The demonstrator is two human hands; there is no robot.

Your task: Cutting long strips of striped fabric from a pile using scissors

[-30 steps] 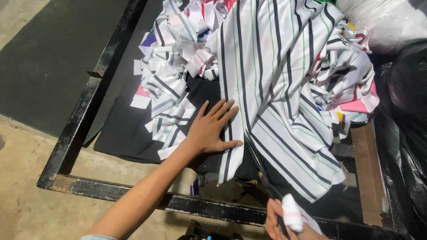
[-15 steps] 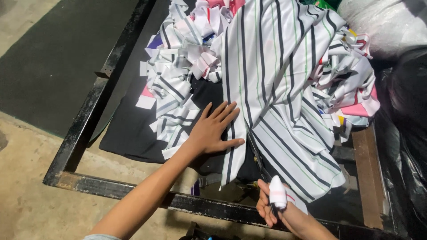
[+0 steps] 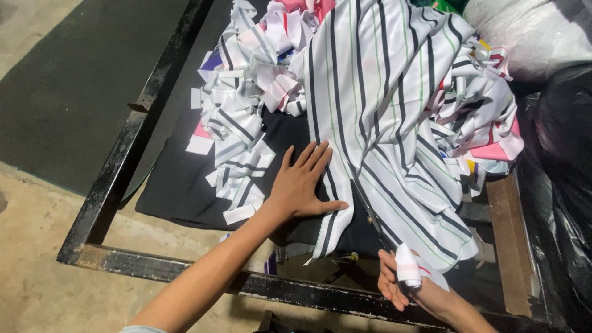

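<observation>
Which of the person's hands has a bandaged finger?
The right hand, at the striped fabric's lower edge; the left hand lies flat, bare.

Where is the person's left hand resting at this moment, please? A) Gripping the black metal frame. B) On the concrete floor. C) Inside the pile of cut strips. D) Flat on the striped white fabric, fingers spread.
D: the left hand lies palm down with fingers spread on the edge of the striped fabric, clear of the metal frame and the cut strips.
</observation>
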